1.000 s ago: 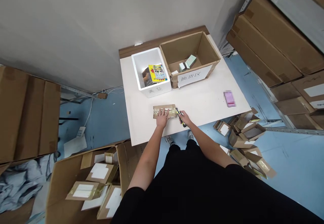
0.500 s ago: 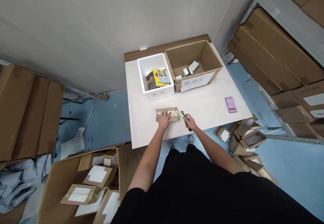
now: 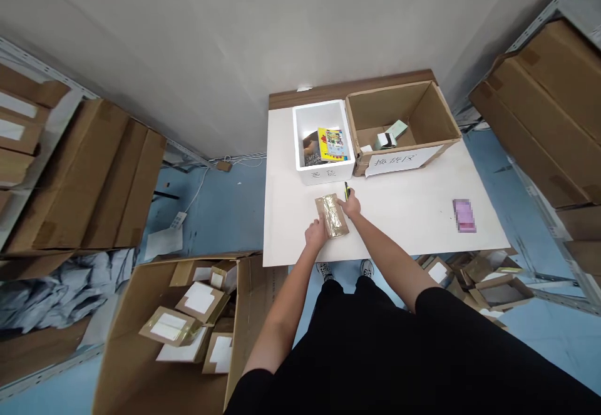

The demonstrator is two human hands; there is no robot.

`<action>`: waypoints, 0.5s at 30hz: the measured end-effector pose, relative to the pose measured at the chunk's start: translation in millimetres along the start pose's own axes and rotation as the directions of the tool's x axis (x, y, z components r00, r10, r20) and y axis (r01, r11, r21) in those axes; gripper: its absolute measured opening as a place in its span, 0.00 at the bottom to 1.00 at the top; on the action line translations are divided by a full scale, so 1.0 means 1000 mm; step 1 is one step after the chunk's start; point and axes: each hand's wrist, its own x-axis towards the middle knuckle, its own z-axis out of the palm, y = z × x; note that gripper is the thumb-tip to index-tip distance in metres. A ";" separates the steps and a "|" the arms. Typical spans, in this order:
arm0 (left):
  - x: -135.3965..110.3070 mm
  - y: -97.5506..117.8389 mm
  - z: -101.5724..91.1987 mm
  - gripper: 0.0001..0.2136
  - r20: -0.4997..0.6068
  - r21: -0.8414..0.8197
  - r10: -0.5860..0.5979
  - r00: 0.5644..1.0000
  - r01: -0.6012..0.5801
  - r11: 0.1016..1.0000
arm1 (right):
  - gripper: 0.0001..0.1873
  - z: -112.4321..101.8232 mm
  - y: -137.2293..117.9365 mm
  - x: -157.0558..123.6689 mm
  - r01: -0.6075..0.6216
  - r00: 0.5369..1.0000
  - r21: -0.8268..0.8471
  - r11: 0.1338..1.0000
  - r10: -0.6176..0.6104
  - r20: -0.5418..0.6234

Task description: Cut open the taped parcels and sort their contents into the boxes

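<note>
Watching the head cam feed here. First, what I can't make out: the writing on the front of the white foam box [image 3: 323, 173] is too small to read. The pink thing [image 3: 463, 215], well off to the right of the foam box, is blurred out. The taped parcel [image 3: 332, 215] is partly covered by both hands, so its near end and right edge are hidden. Only the yellow-and-black tip of the utility knife [image 3: 347, 191] pokes out of the fist, pointing toward the foam box.

The parcel lies flat on the table [image 3: 404, 215], just on the person's side of the foam box and turned at a slant to it.

The left hand [image 3: 315, 235] is at the end of the parcel farthest from the foam box, with its fingers closed on that end. The arm reaches up from the bottom of the frame.

The right hand [image 3: 351, 205] sits against the parcel's right edge, closer to the foam box than the left hand. It's wrapped in a fist around the knife handle, with the forearm stretched out nearly straight. I can't tell whether the blade touches the tape.
</note>
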 end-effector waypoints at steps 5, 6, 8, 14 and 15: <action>0.035 0.005 -0.021 0.47 0.176 0.175 0.444 0.879 -0.472 0.864 | 0.54 -0.019 0.048 -0.028 0.030 0.991 -0.003 1.000 -0.029 0.130; 0.041 0.003 -0.025 0.48 0.227 0.186 0.459 0.859 -0.501 0.845 | 0.55 -0.018 0.057 -0.035 0.032 0.986 -0.005 0.999 -0.030 0.164; 0.047 -0.002 -0.028 0.48 0.253 0.193 0.422 0.871 -0.473 0.860 | 0.55 -0.014 0.064 -0.043 0.037 0.979 -0.017 0.999 -0.033 0.202; 0.026 0.012 -0.006 0.43 0.006 0.193 0.064 0.998 -0.064 0.979 | 0.44 -0.017 0.010 0.000 0.122 0.988 -0.102 0.987 -0.111 0.107; 0.023 0.018 -0.002 0.42 -0.022 0.195 0.013 1.000 -0.008 0.981 | 0.40 -0.021 0.004 0.005 0.135 0.987 -0.060 0.989 -0.129 0.101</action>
